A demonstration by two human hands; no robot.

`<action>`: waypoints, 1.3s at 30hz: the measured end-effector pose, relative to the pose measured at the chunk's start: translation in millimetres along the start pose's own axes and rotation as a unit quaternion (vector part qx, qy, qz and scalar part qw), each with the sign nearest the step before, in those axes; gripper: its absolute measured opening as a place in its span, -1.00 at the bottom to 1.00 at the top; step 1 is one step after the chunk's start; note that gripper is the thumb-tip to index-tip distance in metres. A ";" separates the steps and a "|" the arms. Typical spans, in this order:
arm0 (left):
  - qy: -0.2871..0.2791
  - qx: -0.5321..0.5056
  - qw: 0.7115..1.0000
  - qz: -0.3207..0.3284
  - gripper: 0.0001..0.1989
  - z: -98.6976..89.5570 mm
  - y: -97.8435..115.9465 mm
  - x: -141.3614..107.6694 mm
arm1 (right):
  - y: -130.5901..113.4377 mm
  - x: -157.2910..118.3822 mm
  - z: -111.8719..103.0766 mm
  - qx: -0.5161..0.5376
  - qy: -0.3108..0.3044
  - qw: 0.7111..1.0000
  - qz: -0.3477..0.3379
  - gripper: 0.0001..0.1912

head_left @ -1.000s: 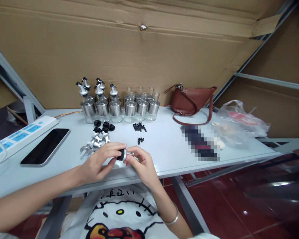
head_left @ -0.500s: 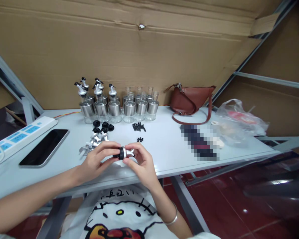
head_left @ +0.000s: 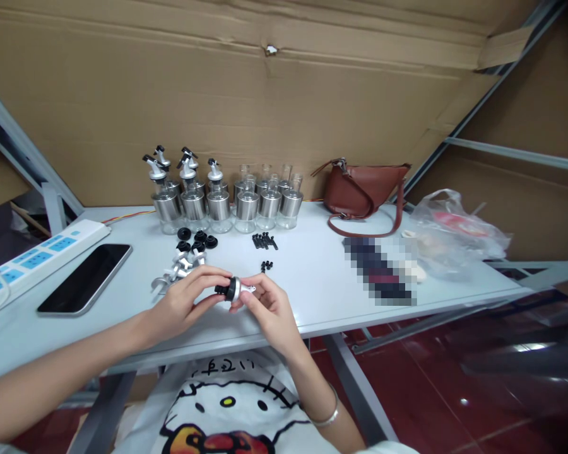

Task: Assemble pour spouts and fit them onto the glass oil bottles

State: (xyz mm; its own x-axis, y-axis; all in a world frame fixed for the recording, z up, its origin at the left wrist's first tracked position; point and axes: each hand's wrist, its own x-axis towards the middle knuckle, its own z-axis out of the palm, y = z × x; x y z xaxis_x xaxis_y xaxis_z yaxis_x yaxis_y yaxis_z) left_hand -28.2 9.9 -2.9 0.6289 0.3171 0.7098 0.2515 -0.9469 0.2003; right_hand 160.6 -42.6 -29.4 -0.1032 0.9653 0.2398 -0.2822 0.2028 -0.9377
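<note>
Between my two hands, above the front of the table, lies a bottle pourer (head_left: 235,289) on its side, its black ribbed stopper to the left and its silver spout to the right. My left hand (head_left: 184,302) pinches it around the black stopper end. With thumb and fingers, my right hand (head_left: 271,309) grips the silver spout end. Just behind my left hand are several silver spout pieces (head_left: 182,271) in a heap, and beyond them several black stoppers (head_left: 199,243). Small black caps (head_left: 266,265) and black levers (head_left: 264,241) lie past my right hand.
Glass bottles with steel sleeves (head_left: 218,205) stand in rows at the back, some topped with pourers. A phone (head_left: 85,279) and a power strip (head_left: 42,258) lie left. A brown handbag (head_left: 360,189) and a plastic bag (head_left: 459,230) sit right, near a blurred-out patch.
The pourer has turned slightly in my hands, showing more of its black ribbed end. My right-hand fingers have shifted their grip near the spout.
</note>
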 end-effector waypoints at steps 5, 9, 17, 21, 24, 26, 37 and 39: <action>-0.009 -0.023 1.000 -0.017 -0.83 0.4 0.9 0.5 | -0.6 -2.4 -0.6 -0.083 0.016 0.995 -0.059 -0.86; 0.012 -0.060 0.997 -0.036 -0.85 -0.4 1.1 -1.7 | -1.1 -3.7 -0.2 -0.210 0.023 0.961 -0.176 -0.84; -0.035 -0.264 0.931 -0.250 -0.81 2.7 0.4 -10.1 | -4.1 1.1 -3.9 -0.433 0.005 0.803 -0.410 -0.67; -0.053 -0.392 0.858 -0.327 -0.73 2.7 3.9 -3.8 | -5.9 1.1 -3.6 -0.464 0.003 0.778 -0.423 -0.66; -0.070 -0.452 0.812 -0.363 -0.70 3.0 6.8 -1.8 | -5.6 0.5 -3.1 -0.457 0.002 0.779 -0.428 -0.67; -0.062 -0.459 0.812 -0.355 -0.73 4.1 7.7 -3.4 | -4.7 0.4 -3.2 -0.438 -0.004 0.791 -0.427 -0.68; -0.018 -0.152 0.988 0.018 -0.86 -0.2 2.4 1.7 | -4.3 -7.2 -7.6 -0.307 -0.040 0.942 -0.131 -0.83; -0.022 -0.108 0.993 0.052 -0.85 0.3 2.0 1.5 | -7.2 -8.5 -8.8 -0.270 -0.055 0.959 -0.064 -0.81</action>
State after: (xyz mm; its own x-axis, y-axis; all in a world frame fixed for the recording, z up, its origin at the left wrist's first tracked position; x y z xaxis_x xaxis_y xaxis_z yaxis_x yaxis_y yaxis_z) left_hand -26.6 8.5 -1.7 0.6752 0.2150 0.7056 0.0230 -0.9622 0.2713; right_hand 171.9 -50.8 -26.9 -0.2086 0.9099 0.3584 0.2328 0.4022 -0.8855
